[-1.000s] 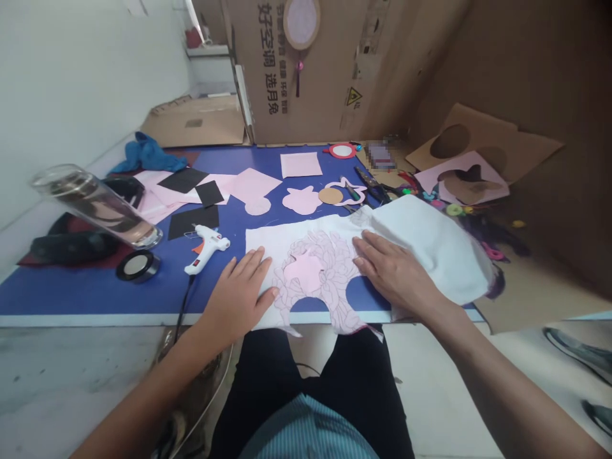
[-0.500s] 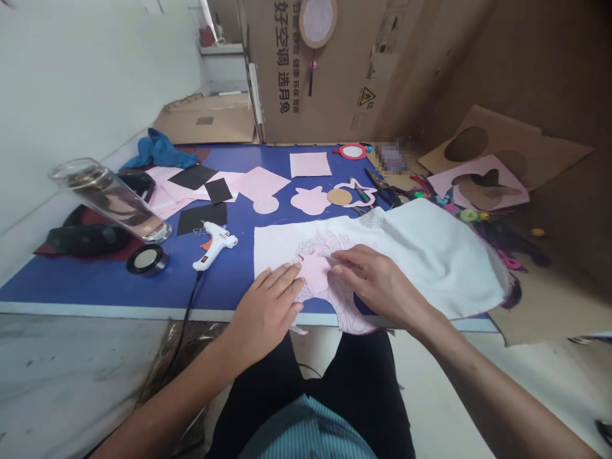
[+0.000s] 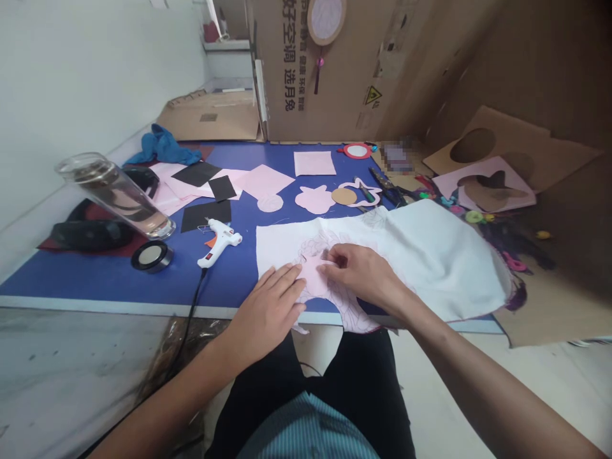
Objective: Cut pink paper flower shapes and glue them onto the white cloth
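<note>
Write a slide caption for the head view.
Left hand flat on white cloth, right hand pinching a pink cutout, glue gun lying nearby.

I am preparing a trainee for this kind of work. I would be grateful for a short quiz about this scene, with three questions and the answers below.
1. Multiple choice. What is in the grip of the right hand?
A. The blue cloth
B. The edge of the pink cut-out
C. The brown disc

2. True or false: the fingers of the left hand rest on the glue gun.

3. Count. How many flat black sheets show on the left side of the blue table?

Key:
1. B
2. False; they rest on the white cloth.
3. Three
</note>
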Available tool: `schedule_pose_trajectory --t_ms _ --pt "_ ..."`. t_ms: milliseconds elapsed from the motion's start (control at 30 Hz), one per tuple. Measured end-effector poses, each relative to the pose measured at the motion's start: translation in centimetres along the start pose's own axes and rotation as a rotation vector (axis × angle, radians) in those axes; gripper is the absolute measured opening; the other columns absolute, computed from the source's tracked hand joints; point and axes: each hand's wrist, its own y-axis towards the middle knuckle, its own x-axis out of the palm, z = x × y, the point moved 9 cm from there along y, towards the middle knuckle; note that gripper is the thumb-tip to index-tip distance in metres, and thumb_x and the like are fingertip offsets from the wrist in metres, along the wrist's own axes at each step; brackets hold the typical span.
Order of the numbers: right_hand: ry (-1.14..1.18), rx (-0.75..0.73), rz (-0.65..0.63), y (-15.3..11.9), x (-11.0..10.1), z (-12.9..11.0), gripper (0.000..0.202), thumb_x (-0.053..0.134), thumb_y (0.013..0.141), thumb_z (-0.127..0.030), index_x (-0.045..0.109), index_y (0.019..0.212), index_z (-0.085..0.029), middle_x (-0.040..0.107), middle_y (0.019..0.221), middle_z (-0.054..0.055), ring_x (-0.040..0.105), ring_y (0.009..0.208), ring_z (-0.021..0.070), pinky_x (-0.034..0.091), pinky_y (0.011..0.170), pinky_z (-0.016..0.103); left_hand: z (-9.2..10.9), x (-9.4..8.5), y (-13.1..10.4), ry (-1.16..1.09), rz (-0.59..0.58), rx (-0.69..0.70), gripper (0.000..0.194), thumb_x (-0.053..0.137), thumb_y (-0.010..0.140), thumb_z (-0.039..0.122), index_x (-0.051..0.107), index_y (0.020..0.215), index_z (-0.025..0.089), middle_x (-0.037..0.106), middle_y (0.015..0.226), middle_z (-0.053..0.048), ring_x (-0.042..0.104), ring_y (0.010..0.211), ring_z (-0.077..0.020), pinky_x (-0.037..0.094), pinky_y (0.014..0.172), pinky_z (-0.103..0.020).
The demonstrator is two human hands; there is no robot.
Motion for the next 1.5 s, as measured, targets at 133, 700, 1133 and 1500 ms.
schedule_pose_trajectory --t_ms 133,700,1133,1500 --pt "-0.052 0.014 0.021 0.0 0.1 -0.1 0.016 0.071 0.092 -0.04 0.066 0.083 -0.027 0.077 0.087 0.001 0.064 0.078 0.0219 0.036 0.063 0.033 -0.2 -0.1 -0.1 0.015 -0.006 -0.011 0.042 0.05 0.114 0.028 0.059 0.152 0.015 0.054 0.169 -0.017 0.049 0.158 -0.0315 0.041 0.132 -0.058" --pt "0.089 -0.183 0.218 -1.1 -1.4 4.2 0.015 0.067 0.098 -0.023 0.077 0.109 -0.024 0.073 0.101 0.005 0.07 0.089 0.0222 0.053 0.082 0.037 0.7 -1.5 1.5 0.003 0.052 0.03 0.04 0.052 0.114 0.031 0.059 0.151 0.017 0.054 0.169 -0.017 0.05 0.157 -0.0342 0.046 0.128 -0.058" --pt "-0.202 -0.358 0.307 -3.0 -1.1 1.4 0.033 0.053 0.106 -0.013 0.077 0.126 -0.023 0.074 0.112 0.01 0.071 0.095 0.0246 0.053 0.075 0.034 2.3 0.2 2.3 0.014 -0.018 0.103 0.042 0.05 0.115 0.036 0.063 0.147 0.012 0.06 0.163 -0.019 0.057 0.152 -0.0336 0.048 0.127 -0.056" --pt "-0.601 -0.514 0.327 -5.5 1.1 -1.2 0.04 0.05 0.103 -0.004 0.074 0.13 -0.019 0.073 0.11 0.013 0.065 0.087 0.0275 0.051 0.074 0.039 2.4 0.2 2.9 0.035 -0.059 0.056 0.043 0.052 0.114 0.036 0.064 0.148 0.011 0.064 0.158 -0.017 0.06 0.147 -0.034 0.05 0.123 -0.055"
